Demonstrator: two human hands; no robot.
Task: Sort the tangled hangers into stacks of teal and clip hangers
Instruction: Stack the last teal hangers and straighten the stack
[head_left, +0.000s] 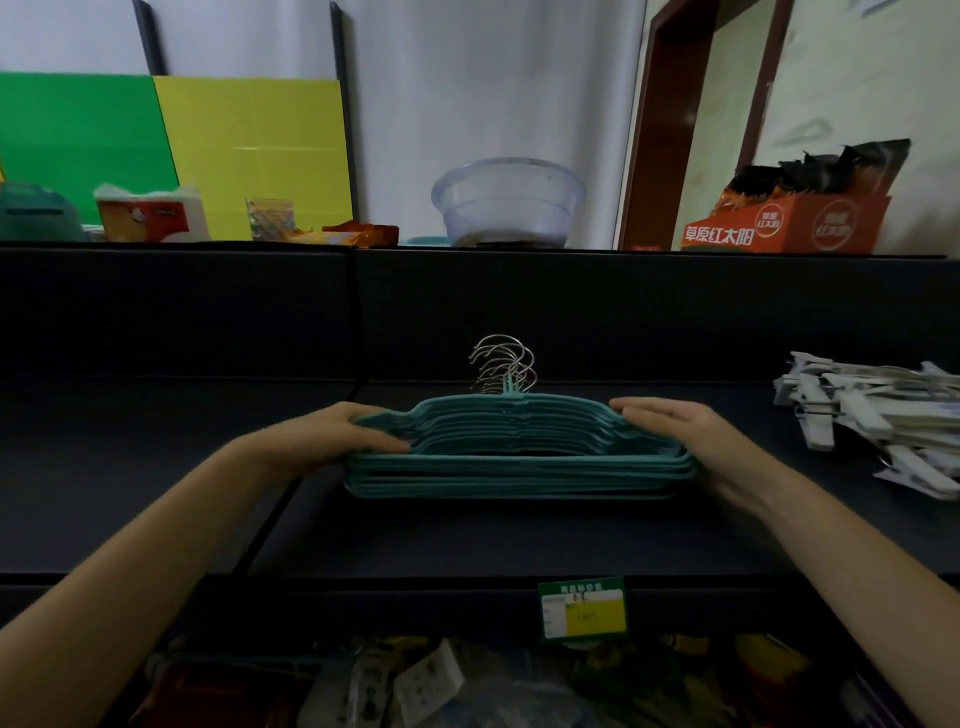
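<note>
A dark shelf (519, 540) fills mid-frame, with green and yellow boards (171, 150) upper left, an orange box (789, 218) upper right and a clear bowl (506, 202) top centre behind it. The teal hangers (519, 467) lie stacked at centre, white clip hangers (872, 415) piled at the right edge. The left hand (332, 436) and right hand (670, 426) press the teal stack's ends, fingers nearly straight.

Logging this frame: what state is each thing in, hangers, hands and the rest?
teal hangers: stacked flat on the dark shelf, hooks aligned at the back.
clip hangers: piled loosely at the right, apart from the teal stack.
left hand: fingers straight, pressing the stack's left end.
right hand: flat, pressing the stack's right end.
clear bowl: upright, behind the shelf.
orange box: open, packets sticking out.
</note>
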